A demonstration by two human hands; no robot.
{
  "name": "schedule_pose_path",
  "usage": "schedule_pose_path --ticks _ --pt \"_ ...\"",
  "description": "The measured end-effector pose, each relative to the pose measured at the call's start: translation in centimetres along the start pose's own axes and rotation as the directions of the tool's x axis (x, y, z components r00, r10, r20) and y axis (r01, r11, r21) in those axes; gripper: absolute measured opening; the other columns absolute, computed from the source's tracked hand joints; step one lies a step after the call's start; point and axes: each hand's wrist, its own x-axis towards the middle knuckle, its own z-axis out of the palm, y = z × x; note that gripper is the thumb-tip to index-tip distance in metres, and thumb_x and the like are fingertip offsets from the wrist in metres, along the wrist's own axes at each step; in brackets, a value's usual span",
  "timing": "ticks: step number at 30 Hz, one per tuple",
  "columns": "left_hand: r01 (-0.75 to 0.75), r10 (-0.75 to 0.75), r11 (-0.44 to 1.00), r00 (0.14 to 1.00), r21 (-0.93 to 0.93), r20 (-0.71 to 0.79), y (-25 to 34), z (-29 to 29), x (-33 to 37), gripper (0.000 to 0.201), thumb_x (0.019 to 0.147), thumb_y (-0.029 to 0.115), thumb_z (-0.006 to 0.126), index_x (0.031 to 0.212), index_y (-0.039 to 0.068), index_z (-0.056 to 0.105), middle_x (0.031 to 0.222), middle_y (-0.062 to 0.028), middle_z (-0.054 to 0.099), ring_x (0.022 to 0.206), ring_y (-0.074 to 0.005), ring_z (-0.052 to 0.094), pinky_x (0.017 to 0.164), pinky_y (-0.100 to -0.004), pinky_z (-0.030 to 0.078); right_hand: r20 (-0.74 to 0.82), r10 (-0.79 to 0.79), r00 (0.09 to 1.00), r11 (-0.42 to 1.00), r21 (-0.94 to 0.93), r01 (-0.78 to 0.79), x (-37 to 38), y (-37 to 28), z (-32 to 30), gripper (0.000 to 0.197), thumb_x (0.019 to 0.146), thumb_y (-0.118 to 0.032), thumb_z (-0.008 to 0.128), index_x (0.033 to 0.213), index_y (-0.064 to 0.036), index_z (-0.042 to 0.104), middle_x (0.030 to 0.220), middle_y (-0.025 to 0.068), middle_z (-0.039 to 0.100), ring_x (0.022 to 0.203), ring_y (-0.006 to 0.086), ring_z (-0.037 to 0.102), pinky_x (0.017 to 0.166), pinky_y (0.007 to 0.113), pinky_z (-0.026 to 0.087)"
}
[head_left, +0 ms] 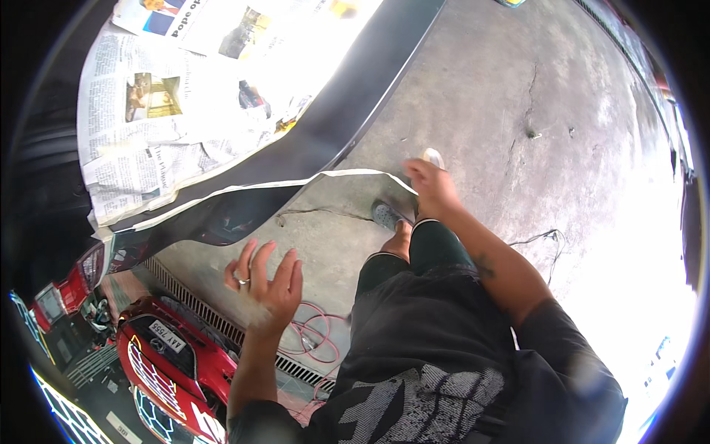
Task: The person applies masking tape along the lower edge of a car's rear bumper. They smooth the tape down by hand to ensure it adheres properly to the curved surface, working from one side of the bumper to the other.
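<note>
Grey concrete floor [473, 103] is stretching beneath. Narrow white tape [355, 172] is crossing the dark panel [347, 96], bowing off its right edge to the right hand [433, 189] gripping it; the left hand [268, 287] is spreading its fingers.

Daylight floods in here from the right, strong enough that the concrete floor [473, 89] on that side burns out to pure white, though it settles to a soft grey in the middle. The newspaper [159, 174] glares too, its print lost in its brightest patch. Lower left is dimmer, with glowing hexagonal lines mirrored in the glossy red car [188, 370]. The right hand [436, 191] looks slightly blurred; hazy smudges veil the left hand's [272, 288] wrist and the dark sleeve [580, 355]. Straight edges bow towards a black, rounded rim.
</note>
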Motion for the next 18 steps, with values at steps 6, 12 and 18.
schedule_pose_path --ticks 6,12,18 --pt "0.068 -0.06 0.988 0.996 -0.137 0.065 1.7 2.9 -0.3 0.02 0.095 0.024 0.092 0.114 0.018 0.089 0.136 -0.005 0.075 0.142 -0.0343 0.067 0.117 -0.0577 0.043 0.345 -0.305 0.888 0.9 -0.2 0.387 5.6 -0.3 7.4 0.042 0.1 -0.037 0.084 0.139 -0.0207 0.081 0.151 0.02 0.07 0.14 0.0445 0.069 0.118 0.06 0.056" --pt "0.174 -0.182 0.961 0.983 -0.216 -0.018 0.1 4.5 0.3 0.023 0.093 0.018 0.094 0.116 0.015 0.089 0.133 -0.0044 0.075 0.138 -0.0329 0.069 0.117 -0.0548 0.046 0.689 -0.035 0.724 0.972 -0.145 0.186 6.2 2.1 0.7 0.064 0.088 -0.037 0.091 0.147 -0.0182 0.074 0.15 0.0204 0.069 0.151 0.0414 0.059 0.12 0.06 0.054" --pt "0.151 -0.148 0.917 0.988 -0.368 0.036 2.5 5.1 1.8 0.024 0.093 0.015 0.093 0.117 0.014 0.088 0.129 -0.0045 0.076 0.133 -0.0325 0.071 0.117 -0.0536 0.047 0.591 -0.081 0.803 0.873 -0.346 0.343 7.6 -2.3 5.6 0.063 0.086 -0.033 0.089 0.147 -0.0221 0.079 0.158 0.0192 0.065 0.153 0.0489 0.054 0.124 0.064 0.052"
